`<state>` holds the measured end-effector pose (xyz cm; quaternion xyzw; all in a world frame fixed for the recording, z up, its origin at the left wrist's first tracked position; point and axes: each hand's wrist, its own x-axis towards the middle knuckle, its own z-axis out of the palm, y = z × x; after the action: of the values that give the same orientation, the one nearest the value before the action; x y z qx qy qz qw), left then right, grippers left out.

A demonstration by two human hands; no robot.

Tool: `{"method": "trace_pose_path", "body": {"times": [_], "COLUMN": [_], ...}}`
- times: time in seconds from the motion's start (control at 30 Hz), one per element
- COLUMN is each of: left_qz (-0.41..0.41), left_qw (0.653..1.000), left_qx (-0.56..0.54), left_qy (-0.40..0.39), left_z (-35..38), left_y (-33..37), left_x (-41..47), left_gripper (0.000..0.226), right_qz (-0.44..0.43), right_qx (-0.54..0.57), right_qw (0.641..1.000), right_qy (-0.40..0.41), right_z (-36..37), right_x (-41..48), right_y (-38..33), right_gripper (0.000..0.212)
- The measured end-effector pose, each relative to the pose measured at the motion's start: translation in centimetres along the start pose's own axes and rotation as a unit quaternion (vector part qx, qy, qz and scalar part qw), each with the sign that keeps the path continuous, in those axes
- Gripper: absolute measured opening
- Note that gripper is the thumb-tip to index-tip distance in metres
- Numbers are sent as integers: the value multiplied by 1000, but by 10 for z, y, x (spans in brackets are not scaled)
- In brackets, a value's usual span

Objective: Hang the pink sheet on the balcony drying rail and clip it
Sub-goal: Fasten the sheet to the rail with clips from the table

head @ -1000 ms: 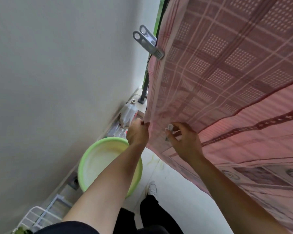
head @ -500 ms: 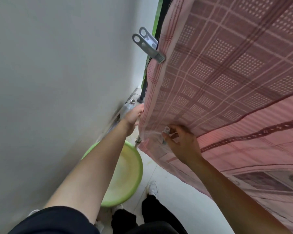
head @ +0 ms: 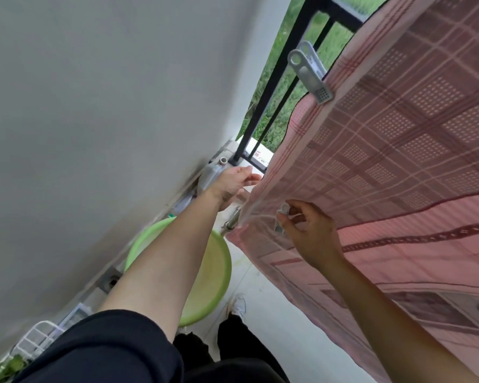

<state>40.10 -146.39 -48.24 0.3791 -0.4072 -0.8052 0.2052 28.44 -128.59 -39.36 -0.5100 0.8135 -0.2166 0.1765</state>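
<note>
The pink checked sheet (head: 398, 161) hangs across the right side, draped over a metal rail whose end (head: 232, 220) pokes out below its left edge. A grey clip (head: 310, 76) pinches the sheet's upper left edge. My right hand (head: 311, 236) rests against the sheet near the rail end and pinches a second pale grey clip (head: 282, 218) between thumb and fingers. My left hand (head: 233, 183) is stretched out just left of the sheet's edge, fingers apart, holding nothing.
A plain wall fills the left. A black balcony railing (head: 274, 87) with grass behind it stands at the far end. A green basin (head: 216, 272) sits on the floor under my left arm, with a bottle (head: 213, 172) beyond it, a white wire rack (head: 39, 338) at the lower left, and my shoe (head: 237, 305).
My left hand has let go of the sheet's edge and moved farther forward, its fingers now spread. My right hand stays on the sheet with the clip. The view has tilted, showing the railing.
</note>
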Motion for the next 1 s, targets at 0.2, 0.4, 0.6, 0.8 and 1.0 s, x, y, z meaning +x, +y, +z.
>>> {"method": "trace_pose_path", "body": {"times": [0.2, 0.4, 0.6, 0.8, 1.0], "left_qz": [-70, -88, -32, 29, 8], "left_qw": [986, 989, 997, 999, 998], "left_qx": [131, 36, 57, 5, -42], "left_qy": [-80, -110, -48, 27, 42], "left_z": [18, 29, 36, 35, 36], "left_y": [-1, -11, -10, 5, -23], "left_x": [-4, 1, 7, 4, -9], "left_gripper": [18, 23, 21, 38, 36], "right_qz": [25, 24, 44, 43, 24], "right_qx": [22, 17, 30, 45, 40], "right_qw": [999, 999, 998, 998, 999], "right_qy": [-13, -21, -13, -13, -6], "right_z": [7, 3, -5, -6, -6], "right_x": [-9, -17, -11, 5, 8], "right_y": [0, -1, 11, 7, 6], "right_gripper": [30, 33, 34, 31, 29]}}
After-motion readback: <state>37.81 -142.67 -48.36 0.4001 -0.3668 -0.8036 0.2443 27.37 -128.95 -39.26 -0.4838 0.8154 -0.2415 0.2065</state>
